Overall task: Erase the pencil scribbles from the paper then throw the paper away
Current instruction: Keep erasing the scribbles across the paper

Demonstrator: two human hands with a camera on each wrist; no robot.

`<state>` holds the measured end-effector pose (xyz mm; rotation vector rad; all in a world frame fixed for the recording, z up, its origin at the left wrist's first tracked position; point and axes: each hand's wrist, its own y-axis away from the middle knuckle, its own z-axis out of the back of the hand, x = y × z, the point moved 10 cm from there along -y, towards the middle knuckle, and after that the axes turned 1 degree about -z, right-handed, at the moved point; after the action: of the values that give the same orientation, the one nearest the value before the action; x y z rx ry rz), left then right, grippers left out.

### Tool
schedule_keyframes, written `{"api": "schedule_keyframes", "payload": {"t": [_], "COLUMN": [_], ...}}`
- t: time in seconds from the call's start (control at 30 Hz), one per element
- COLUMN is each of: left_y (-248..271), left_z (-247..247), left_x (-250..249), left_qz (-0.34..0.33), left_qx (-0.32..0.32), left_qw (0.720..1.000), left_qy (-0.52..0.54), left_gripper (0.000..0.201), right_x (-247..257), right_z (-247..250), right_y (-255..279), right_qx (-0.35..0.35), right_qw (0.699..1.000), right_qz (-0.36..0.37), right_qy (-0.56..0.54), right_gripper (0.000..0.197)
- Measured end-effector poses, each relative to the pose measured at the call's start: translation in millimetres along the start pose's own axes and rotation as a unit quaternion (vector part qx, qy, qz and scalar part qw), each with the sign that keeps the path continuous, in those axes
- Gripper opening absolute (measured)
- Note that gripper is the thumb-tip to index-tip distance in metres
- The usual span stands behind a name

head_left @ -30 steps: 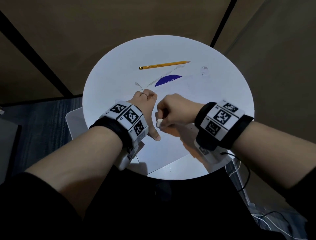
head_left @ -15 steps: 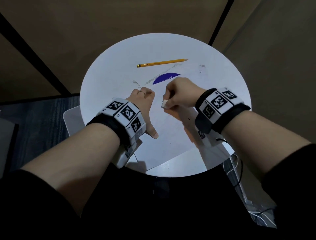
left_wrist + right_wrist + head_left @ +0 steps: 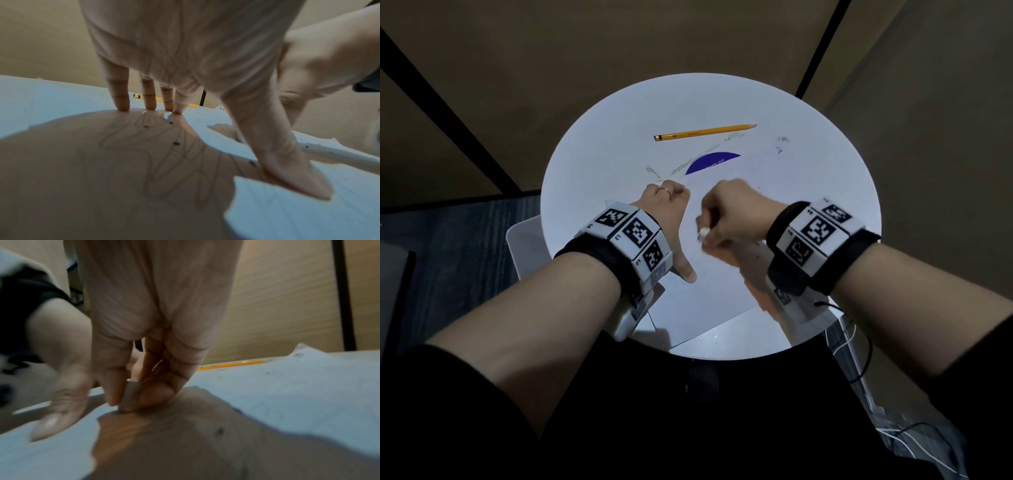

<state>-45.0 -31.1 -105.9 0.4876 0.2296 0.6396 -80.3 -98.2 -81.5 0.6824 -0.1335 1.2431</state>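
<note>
While the left hand [image 3: 666, 219] lies spread on the paper [image 3: 709, 291], fingers [image 3: 121, 97] straight with their tips pressed down and the thumb stuck out toward the near side, it's basically just pinning the sheet flat. It isn't gripping anything. You can see a ring on one finger in the head view.

The right hand [image 3: 736, 214] is curled up tight around a small white eraser [image 3: 703, 234], pinched between thumb and fingertips. In the right wrist view the eraser's lower end touches the paper, just beside the left thumb. That view is pretty blurry though.

The paper sits in the middle of the round white table [image 3: 599, 164], its near corner almost at the table's near edge. The left wrist view shows pencil scribbles [image 3: 164, 155] on the sheet right under the left palm, looping lines between the fingertips and the thumb. A few dark crumbs lie scattered on the sheet too.

Count-wise: one paper, one eraser, one yellow pencil [image 3: 705, 132], two hands. The pencil lies on the table at the far side, well apart from both hands, tip pointing right. There's also one purple shape [image 3: 712, 162] with some white lettering peeking out past the sheet's far edge; can't read the whole thing.
</note>
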Motion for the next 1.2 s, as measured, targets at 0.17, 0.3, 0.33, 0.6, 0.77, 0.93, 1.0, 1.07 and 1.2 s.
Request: {"api": "schedule_keyframes", "payload": {"t": [0.17,0.3,0.33,0.6,0.77,0.93,1.0,1.07,1.2], "left_y": [1.3,1.9,1.7,1.6,-0.2,0.7,0.1,-0.8,-0.1], "left_z": [-0.1,1.2,1.6,1.9,-0.6,1.0,1.1,0.4,0.6], "left_x": [0.0,0.2,-0.1,0.0,0.3,0.7,1.2,1.0,0.3], "left_qz": [0.003,0.0,-0.002,0.005,0.005,0.01,0.009,0.008,0.009], "left_qx": [0.005,0.002,0.0,0.005,0.005,0.008,0.006,0.004,0.007], "left_qw": [1.0,1.0,1.0,1.0,1.0,1.0,1.0,1.0,1.0], "left_qy": [-0.002,0.003,0.005,-0.007,-0.008,-0.013,-0.007,-0.009,-0.014], "left_gripper": [0.13,0.131,0.131,0.13,0.131,0.131,0.131,0.131,0.132], "right_x": [-13.4,-16.1,-10.2,-25.4,-6.8,-28.2,-18.2,-8.7,-26.5], "right_z": [10.4,11.6,-1.9,24.4,-11.8,22.9,9.1,-8.3,15.4], "right_y": [-0.6,2.0,6.4,-2.1,13.2,1.0,5.6,11.3,1.6], "right_qx": [-0.006,-0.023,0.01,-0.026,0.057,-0.023,0.0,0.04,0.0], "right_qw": [1.0,0.999,0.999,0.998,0.998,0.998,0.999,0.998,0.999], "right_qz": [-0.012,-0.026,-0.016,-0.039,0.005,-0.036,-0.022,-0.004,-0.032], "right_qy": [-0.014,-0.04,-0.034,-0.048,-0.016,-0.054,-0.046,-0.039,-0.038], "right_gripper": [0.014,0.017,0.019,0.01,0.013,0.009,0.009,0.011,0.012]}}
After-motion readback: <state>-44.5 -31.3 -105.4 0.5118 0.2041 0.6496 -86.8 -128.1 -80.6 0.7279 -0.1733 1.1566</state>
